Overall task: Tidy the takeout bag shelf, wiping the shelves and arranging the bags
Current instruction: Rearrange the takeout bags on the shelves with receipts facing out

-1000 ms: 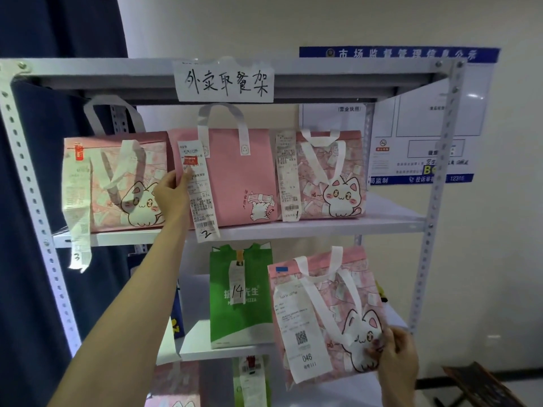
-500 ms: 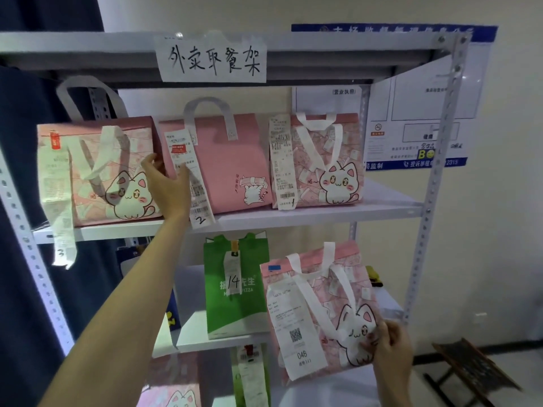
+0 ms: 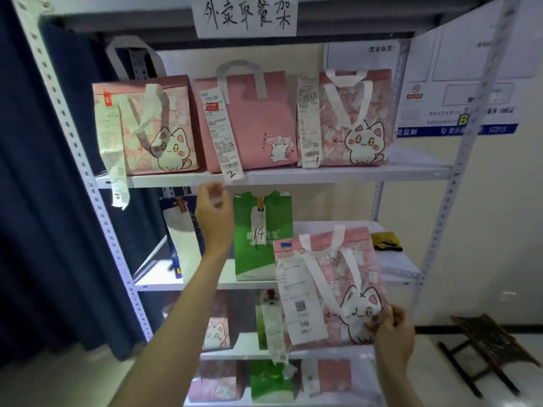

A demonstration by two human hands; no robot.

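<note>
Head view, shelf unit (image 3: pixel 73 142), left to right. Top tier: cat-print bag (image 3: pixel 152 127) with slip marked "3" hanging over the shelf edge; plain pink bag (image 3: pixel 252 124), slip "2"; second cat-print bag (image 3: pixel 352 121), slip "1"; open shelf room to its right. Handwritten sign (image 3: pixel 245 16) on the top rail reads 外卖取餐架. Middle tier: dark blue bag (image 3: pixel 179 230) at far left, a gap, green bag (image 3: pixel 261 236) tagged "14". Left hand (image 3: pixel 214 221), fingers loosely curled and holding nothing, hovers in that gap just below the top shelf edge. Right hand (image 3: pixel 390 327) pinches the lower right corner of a pink cat bag (image 3: pixel 332 286), receipt "046", held in front of the middle tier, right of the green bag.
</note>
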